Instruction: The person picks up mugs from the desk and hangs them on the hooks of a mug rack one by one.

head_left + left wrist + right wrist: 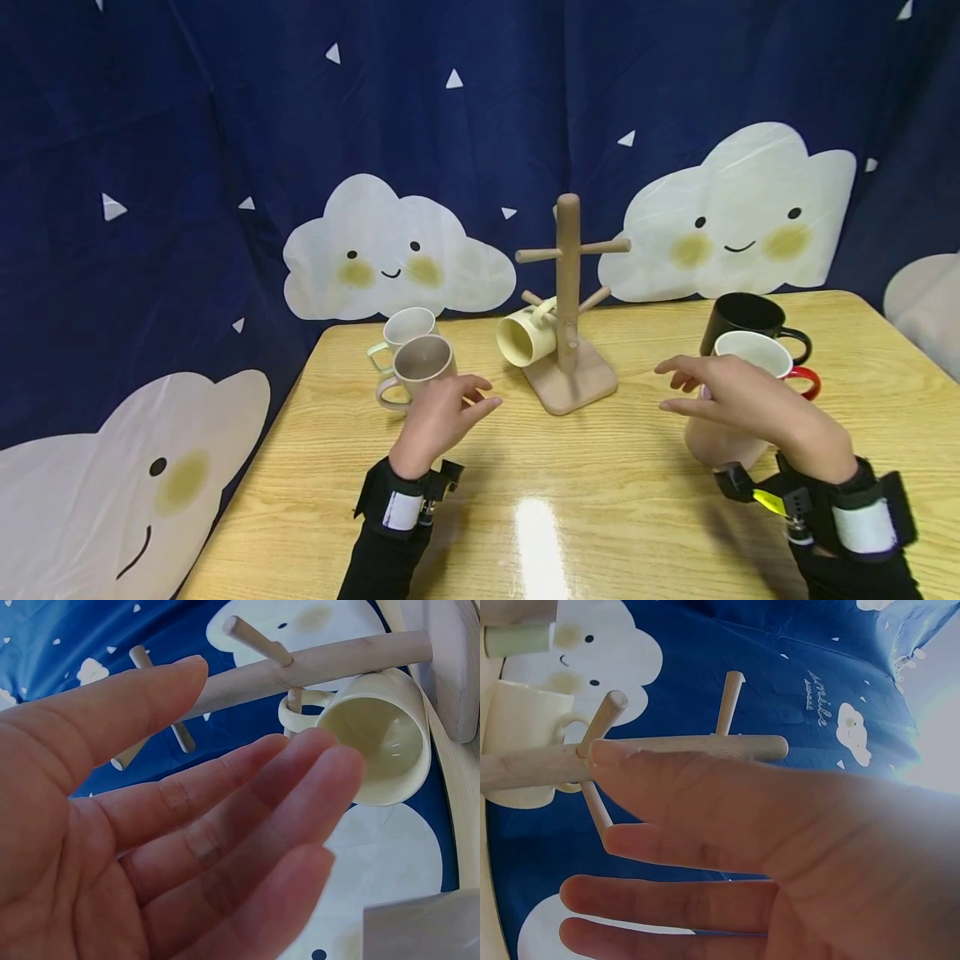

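A wooden mug tree (568, 283) stands at the back middle of the table. A cream mug (536, 337) hangs by its handle from a lower peg, mouth turned sideways. My left hand (442, 417) is held with fingers extended, overlapping a taupe mug (420, 367) in the head view; its palm is bare in the left wrist view. My right hand (765, 404) reaches inward with thumb and fingers apart, holding nothing. Below it, a pale pinkish mug (718, 446) is partly covered, and a white mug with a red handle (753, 348) is just behind.
Behind the taupe mug is a white mug with a pale green handle (408, 321). A black mug (742, 315) stands at the back right. Bare pegs (607, 247) stick out from the tree. A dark blue cloud-print curtain (480, 125) hangs behind the wooden table (600, 517).
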The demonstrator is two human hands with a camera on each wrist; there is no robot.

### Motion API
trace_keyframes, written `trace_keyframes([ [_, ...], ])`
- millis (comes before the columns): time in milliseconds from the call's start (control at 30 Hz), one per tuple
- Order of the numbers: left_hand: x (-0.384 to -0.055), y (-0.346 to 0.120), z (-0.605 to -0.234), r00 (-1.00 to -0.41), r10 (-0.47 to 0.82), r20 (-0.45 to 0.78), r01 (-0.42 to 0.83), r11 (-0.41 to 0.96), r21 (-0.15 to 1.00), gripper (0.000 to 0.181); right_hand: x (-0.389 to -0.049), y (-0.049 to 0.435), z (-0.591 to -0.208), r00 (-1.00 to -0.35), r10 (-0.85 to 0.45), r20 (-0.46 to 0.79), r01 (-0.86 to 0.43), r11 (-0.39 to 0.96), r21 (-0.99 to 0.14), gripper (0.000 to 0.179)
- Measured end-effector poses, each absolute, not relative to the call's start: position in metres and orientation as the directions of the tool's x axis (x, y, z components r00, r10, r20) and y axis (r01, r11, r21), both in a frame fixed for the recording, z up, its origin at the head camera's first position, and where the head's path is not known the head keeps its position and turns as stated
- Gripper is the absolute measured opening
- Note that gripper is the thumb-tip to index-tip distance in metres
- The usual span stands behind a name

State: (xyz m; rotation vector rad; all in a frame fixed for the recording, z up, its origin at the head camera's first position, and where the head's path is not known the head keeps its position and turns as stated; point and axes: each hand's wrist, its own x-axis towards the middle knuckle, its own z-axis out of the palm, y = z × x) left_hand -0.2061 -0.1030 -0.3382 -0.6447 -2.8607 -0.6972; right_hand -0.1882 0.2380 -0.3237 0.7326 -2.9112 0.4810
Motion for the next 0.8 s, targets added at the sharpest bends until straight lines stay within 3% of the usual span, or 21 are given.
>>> trace_keyframes([
  [600,-0.207,-0.104,-0.34,-0.903,0.376,0.209,0.431,0.8,0.419,0.03,-0.192,0.234,-0.325,-0.888,-0.45,0.094,-0.457,0.839,-0.296,0.044],
  [800,-0.21,-0.114,-0.336,-0.927,0.312,0.207,0.375,0.775,0.509,0.029,-0.193,0.235,-0.326,-0.892,-0.446,0.076,-0.447,0.844,-0.296,0.045],
])
